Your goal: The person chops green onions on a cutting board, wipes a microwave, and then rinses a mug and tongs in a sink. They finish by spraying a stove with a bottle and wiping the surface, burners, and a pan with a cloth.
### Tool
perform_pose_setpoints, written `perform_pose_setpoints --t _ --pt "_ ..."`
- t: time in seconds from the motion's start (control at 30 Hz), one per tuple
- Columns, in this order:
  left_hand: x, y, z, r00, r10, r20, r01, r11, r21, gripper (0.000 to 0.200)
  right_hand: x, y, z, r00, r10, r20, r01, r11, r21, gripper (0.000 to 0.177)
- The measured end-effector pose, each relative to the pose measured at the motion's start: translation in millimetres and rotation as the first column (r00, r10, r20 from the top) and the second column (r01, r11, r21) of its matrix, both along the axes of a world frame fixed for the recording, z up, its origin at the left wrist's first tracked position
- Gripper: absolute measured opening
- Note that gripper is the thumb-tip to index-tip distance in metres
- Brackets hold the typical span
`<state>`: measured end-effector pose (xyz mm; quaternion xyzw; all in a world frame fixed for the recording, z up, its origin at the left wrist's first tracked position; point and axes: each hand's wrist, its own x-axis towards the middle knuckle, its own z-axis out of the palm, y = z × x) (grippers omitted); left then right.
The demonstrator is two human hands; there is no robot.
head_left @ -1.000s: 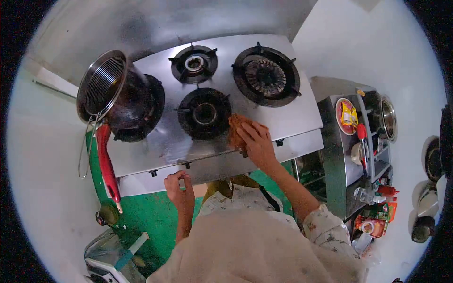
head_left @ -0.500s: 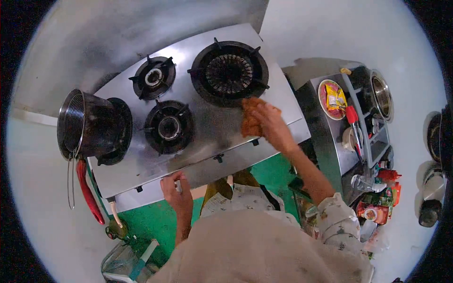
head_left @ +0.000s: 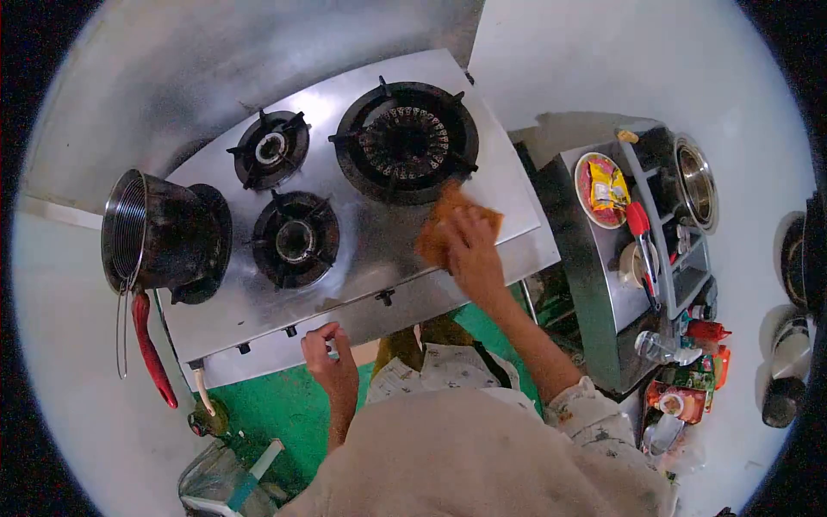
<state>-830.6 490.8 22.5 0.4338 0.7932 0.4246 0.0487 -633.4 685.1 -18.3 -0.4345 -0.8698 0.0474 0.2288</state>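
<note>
My right hand presses an orange-brown cloth onto the steel stovetop, just in front of the large burner. The fingers lie over the cloth, which is partly blurred. Near the front edge of the stove, my left hand is raised with its fingers curled; a small pale spot shows between thumb and fingers, too small to name. Control knobs line the front panel. Two smaller burners, one at the back and one at the front, stand left of the cloth.
A dark pot with a wire strainer and red handle rests on the left burner. To the right, a side counter holds a plate with a yellow packet, red tongs and a grey rack. Bottles and packets crowd below.
My right hand and the cloth have slid left and slightly toward me along the stovetop. My left hand has shifted slightly right. The view has also moved a little.
</note>
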Motion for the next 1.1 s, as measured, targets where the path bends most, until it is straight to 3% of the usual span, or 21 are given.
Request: perform_pose_setpoints --t 0.03,0.1,0.2,0.33,0.43,0.5,0.53,0.6,0.67,0.73,0.83,0.97,1.03,1.1 --pt "2 3 -1 1.0 -0.005 0.012 0.005 1.0 0.024 0.008 1 1 4 1.0 -0.001 -0.001 0.001 1.0 0.001 0.045" --pt "6 8 -3 0.999 -0.032 0.032 0.032 0.999 0.021 0.009 5 0 10 0.91 0.406 -0.088 -0.413 0.907 -0.078 0.046" --pt "10 13 2 0.996 -0.063 0.068 0.064 0.998 -0.01 0.01 20 43 21 0.871 0.487 -0.063 -0.49 0.869 -0.071 0.044" --pt "2 8 6 0.997 -0.071 0.026 0.073 0.995 -0.065 0.01 51 97 53 0.871 0.465 -0.155 -0.487 0.858 -0.164 0.036" --pt "-6 6 4 0.99 -0.052 0.131 0.062 0.996 -0.07 0.009 62 119 36 0.926 0.373 -0.056 -0.374 0.927 -0.013 0.036" --pt "-15 6 -3 0.992 -0.097 0.081 0.104 0.991 -0.089 0.008 55 127 33 0.994 0.074 -0.077 -0.079 0.994 -0.07 0.031" --pt "-20 7 -7 0.99 -0.137 0.02 0.138 0.983 -0.117 0.008 49 123 34 0.995 0.07 -0.064 -0.075 0.995 -0.066 0.031" --pt "-27 9 -11 0.983 -0.166 0.083 0.175 0.979 -0.104 0.007 40 98 30 0.999 -0.037 0.014 0.038 0.998 -0.055 0.034" --pt "-29 12 -14 0.97 -0.194 0.148 0.21 0.972 -0.102 0.006 52 71 17 0.998 0.059 -0.013 -0.058 0.998 0.026 0.039" --pt "-31 15 -16 0.957 -0.257 0.136 0.273 0.956 -0.111 0.006 63 56 17 0.987 0.148 -0.061 -0.159 0.945 -0.285 0.057" --pt "-32 23 -15 0.922 -0.383 0.063 0.386 0.921 -0.049 0.012 64 79 10 0.996 0.062 -0.071 -0.077 0.972 -0.224 0.055" --pt "-18 41 -19 0.913 -0.406 0.039 0.406 0.914 0.003 0.018 52 129 22 0.997 0.025 -0.068 -0.035 0.987 -0.156 0.049" --pt "-9 52 -28 0.903 -0.42 -0.093 0.422 0.907 -0.006 0.023 53 157 19 0.997 0.079 -0.023 -0.082 0.989 -0.124 0.048" --pt "-1 62 -33 0.915 -0.385 -0.117 0.389 0.921 0.013 0.024 50 182 25 0.99 0.136 0.024 -0.133 0.987 -0.092 0.048"
